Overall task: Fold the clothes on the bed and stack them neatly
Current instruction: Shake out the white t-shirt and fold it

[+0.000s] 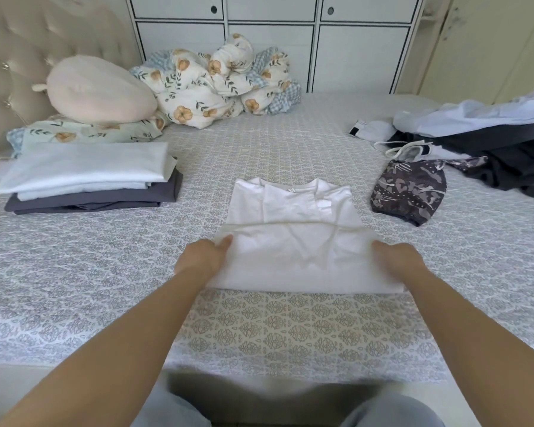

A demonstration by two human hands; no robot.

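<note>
Now | left hand (202, 257), right hand (396, 257) grip white shirt (293, 223) | label (323, 205) unreadable

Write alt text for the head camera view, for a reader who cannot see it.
A person's left hand and right hand grip the sides of a half-folded white shirt on a patterned bed. A folded stack lies to the left, and an unfolded clothes pile to the right.

A single head-worn wide-angle view looks forward and down from the near edge of the bed (74, 272), close above both forearms, facing the far white cabinets (272, 41), with the headboard (19, 57) at left.
</note>
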